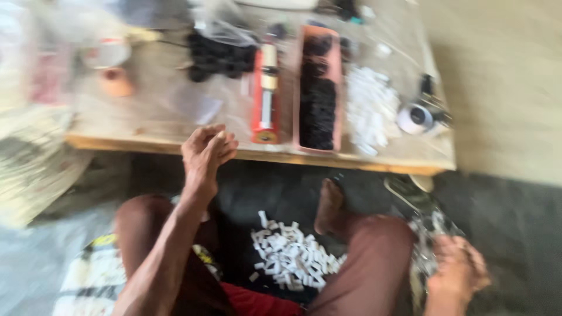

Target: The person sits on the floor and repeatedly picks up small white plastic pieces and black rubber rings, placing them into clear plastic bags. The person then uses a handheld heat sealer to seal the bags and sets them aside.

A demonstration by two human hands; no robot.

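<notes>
**Low table, a heap of white pieces, and both hands busy**

I look down on a low wooden table with the person seated on the floor before it, knees drawn up. The picture is smeared by motion, so I keep to what holds. On the table lies a long pink tray filled with dark bits, just beside an orange tool lying lengthwise. To the tray's right sits a loose scatter of white pieces, and near the far corner a small round white object.

Between the legs, on the dark floor, is a heap of small white pieces, short, blocky and pale. I judge them light and stiff, easy to scatter; best pinched singly across the short sides.

The left hand is raised at the table edge, fingers curled together as if pinching something tiny; what, I cannot tell. The right hand closes on a crinkled clear bag beside the right knee; it looks soft and slippery.
</notes>
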